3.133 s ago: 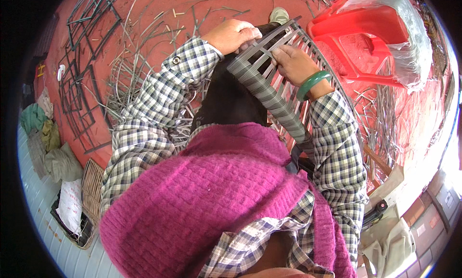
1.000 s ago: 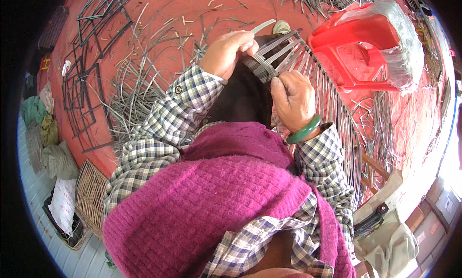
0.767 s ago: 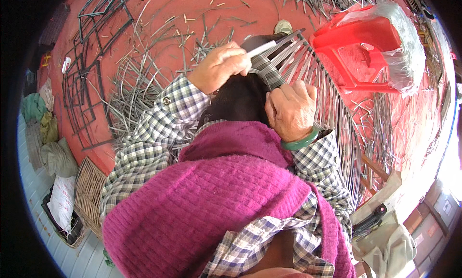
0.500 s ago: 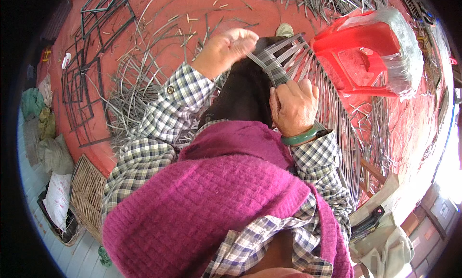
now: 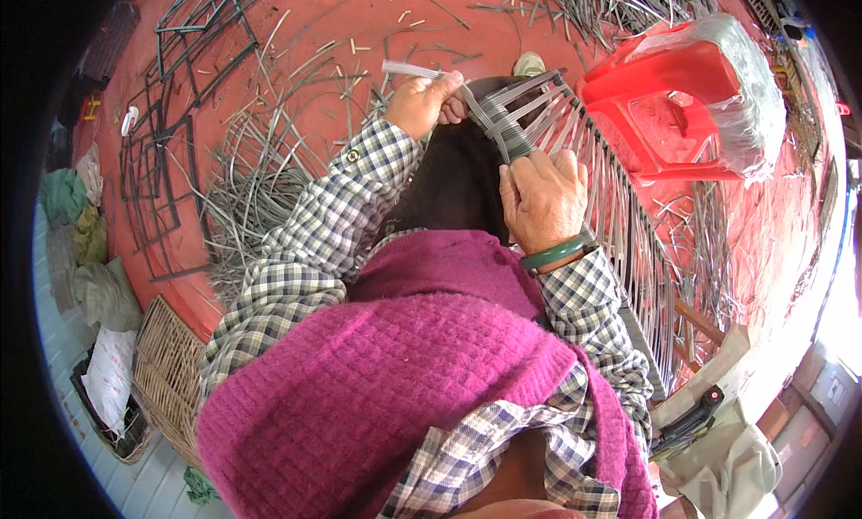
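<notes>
A half-woven grey basket piece of flat strips rests on my lap, its loose ribs fanning out to the right. My left hand is closed on a pale flat strip that sticks out to the left of the weave. My right hand, with a green bangle at the wrist, presses down on the woven band and grips it. Both checked sleeves and a magenta knitted vest fill the lower middle of the view.
A red plastic stool with a plastic-wrapped seat stands right of the weave. Loose grey strips litter the red floor at left, beside dark wire frames. A woven tray and cloth bundles lie lower left.
My left hand has drawn the pale strip out to the left, away from the weave. My right hand has stayed pressed on the woven band.
</notes>
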### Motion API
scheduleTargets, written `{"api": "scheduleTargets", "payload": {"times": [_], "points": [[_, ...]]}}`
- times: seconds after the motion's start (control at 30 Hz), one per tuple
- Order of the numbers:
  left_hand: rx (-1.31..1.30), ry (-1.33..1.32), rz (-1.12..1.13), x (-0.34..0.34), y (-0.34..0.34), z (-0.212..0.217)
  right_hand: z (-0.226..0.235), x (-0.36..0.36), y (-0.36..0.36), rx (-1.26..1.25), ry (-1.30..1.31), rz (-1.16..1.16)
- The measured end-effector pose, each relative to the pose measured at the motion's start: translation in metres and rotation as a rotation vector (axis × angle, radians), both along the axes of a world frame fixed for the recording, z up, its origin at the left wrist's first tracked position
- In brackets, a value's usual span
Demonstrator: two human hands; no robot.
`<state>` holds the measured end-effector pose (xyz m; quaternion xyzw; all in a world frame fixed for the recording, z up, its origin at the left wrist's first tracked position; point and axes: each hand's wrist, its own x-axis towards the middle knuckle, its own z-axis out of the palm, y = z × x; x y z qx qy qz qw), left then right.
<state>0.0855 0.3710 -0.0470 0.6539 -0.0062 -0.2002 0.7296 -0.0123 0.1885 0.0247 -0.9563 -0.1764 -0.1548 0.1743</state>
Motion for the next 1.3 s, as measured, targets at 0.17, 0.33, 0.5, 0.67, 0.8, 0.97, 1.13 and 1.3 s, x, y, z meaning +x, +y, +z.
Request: {"api": "scheduleTargets", "payload": {"times": [0.17,0.33,0.5,0.67,0.8,0.97,1.13,1.3], "points": [[0.004,0.066,0.141,0.006,-0.006,-0.021,0.001,0.000,-0.002,0.030,0.020,0.008],[0.260,-0.093,0.369,0.011,0.011,-0.010,0.002,-0.003,-0.005,-0.008,0.042,-0.014],[0.524,-1.106,0.274,-0.003,0.016,0.034,0.008,-0.010,-0.015,-0.036,0.103,-0.029],[0.269,-0.705,0.447,0.005,-0.005,0.091,0.026,-0.025,-0.029,-0.044,0.273,-0.123],[0.332,-1.338,0.224,0.010,0.001,0.104,0.037,-0.047,-0.050,-0.034,0.508,-0.194],[0.383,-0.960,-0.588,-0.004,-0.037,0.052,0.052,-0.064,-0.101,-0.061,0.690,-0.174],[0.454,-0.972,-0.493,-0.002,-0.054,0.044,0.102,0.019,-0.150,-0.433,0.333,-0.028],[0.397,-0.817,-0.386,-0.003,-0.061,0.050,0.098,0.067,-0.142,-0.426,-0.456,-0.104]]}}
